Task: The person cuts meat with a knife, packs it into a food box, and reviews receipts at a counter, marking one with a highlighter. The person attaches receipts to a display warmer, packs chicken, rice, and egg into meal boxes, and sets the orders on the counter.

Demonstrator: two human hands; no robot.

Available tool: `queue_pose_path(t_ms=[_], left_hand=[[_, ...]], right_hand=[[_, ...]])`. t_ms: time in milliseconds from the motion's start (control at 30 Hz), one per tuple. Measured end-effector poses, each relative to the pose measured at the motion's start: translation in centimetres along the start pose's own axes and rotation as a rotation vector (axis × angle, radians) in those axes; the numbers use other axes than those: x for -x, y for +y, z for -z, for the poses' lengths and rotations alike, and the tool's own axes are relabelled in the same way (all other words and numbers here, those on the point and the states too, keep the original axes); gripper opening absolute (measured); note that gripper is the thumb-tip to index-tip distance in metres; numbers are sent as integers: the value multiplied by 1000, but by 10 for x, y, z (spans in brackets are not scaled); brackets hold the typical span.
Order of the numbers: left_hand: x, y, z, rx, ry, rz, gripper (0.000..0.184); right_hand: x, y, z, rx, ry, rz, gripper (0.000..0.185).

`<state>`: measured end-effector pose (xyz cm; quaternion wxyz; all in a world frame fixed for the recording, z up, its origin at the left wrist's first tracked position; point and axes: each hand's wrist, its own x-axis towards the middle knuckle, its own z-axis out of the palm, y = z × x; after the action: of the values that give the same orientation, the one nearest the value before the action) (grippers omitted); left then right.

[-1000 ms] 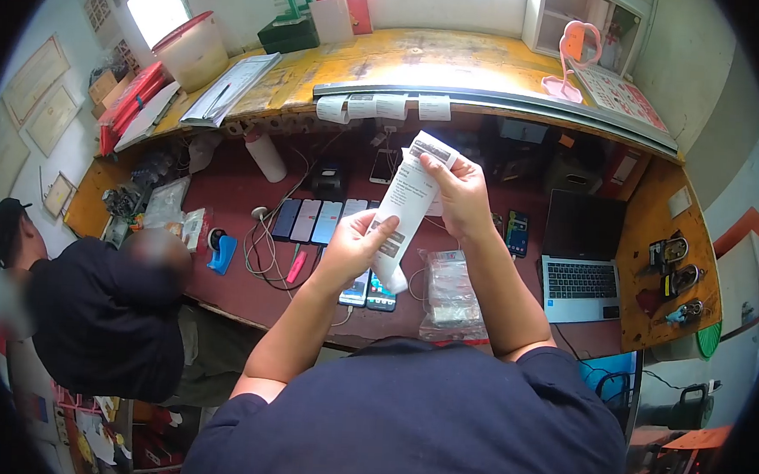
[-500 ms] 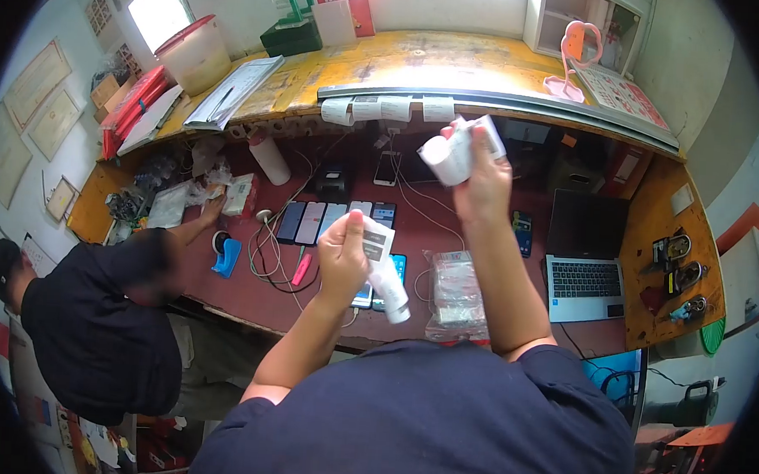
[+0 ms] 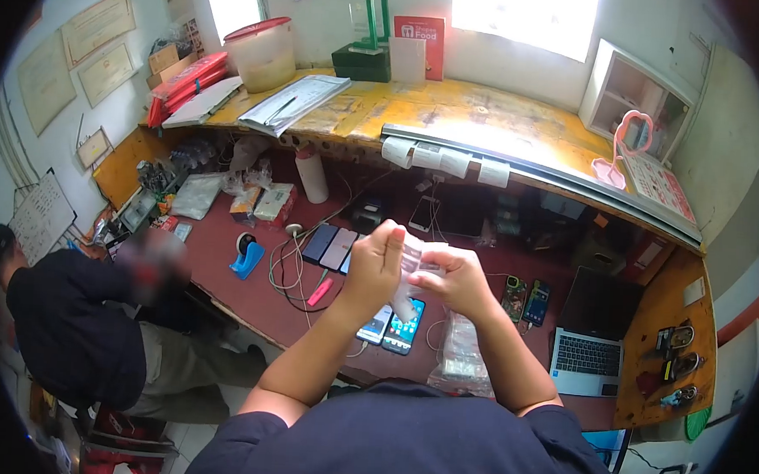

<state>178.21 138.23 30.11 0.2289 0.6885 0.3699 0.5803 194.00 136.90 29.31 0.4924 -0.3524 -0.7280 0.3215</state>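
Above the dark red desk, my left hand point(image 3: 376, 267) is closed on a strip of white printed paper point(image 3: 409, 264). My right hand point(image 3: 453, 277) pinches the same paper from the right, close beside my left hand. A curled end of the strip hangs below the fingers. Beneath it, two lit phones lie side by side, the right one point(image 3: 404, 327) with a bright screen. Several more phones lie in a row to the left, the leftmost point(image 3: 320, 243) dark, partly covered by my left hand. A clear plastic bag of packets point(image 3: 462, 353) lies under my right forearm.
An open laptop point(image 3: 589, 355) stands at the right. Two phones lie beside it. A blue tape dispenser point(image 3: 247, 260), cables and a pink marker point(image 3: 320, 291) are at the left. White paper strips point(image 3: 454, 161) hang from the shelf edge. A co-worker point(image 3: 83, 324) is at far left.
My hands have come together, with the paper between them. The view has swung, so the shelf and windows show more. The co-worker's arm has drawn back from the packets on the desk.
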Motion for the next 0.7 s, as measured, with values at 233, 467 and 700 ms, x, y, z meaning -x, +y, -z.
queue_pose_path(t_ms=[233,467,700], left_hand=[[22,1,-5,539,-465,456,23],[41,-8,-17,574,-512,569,23],[48,-4,-23,519,-359,515,18]], right_hand=[[-18,-7,47,-558,347,-153,10],[-22,-10,85,-510,515,-73,11],[-25,-6,101,-508,654,-49,14]])
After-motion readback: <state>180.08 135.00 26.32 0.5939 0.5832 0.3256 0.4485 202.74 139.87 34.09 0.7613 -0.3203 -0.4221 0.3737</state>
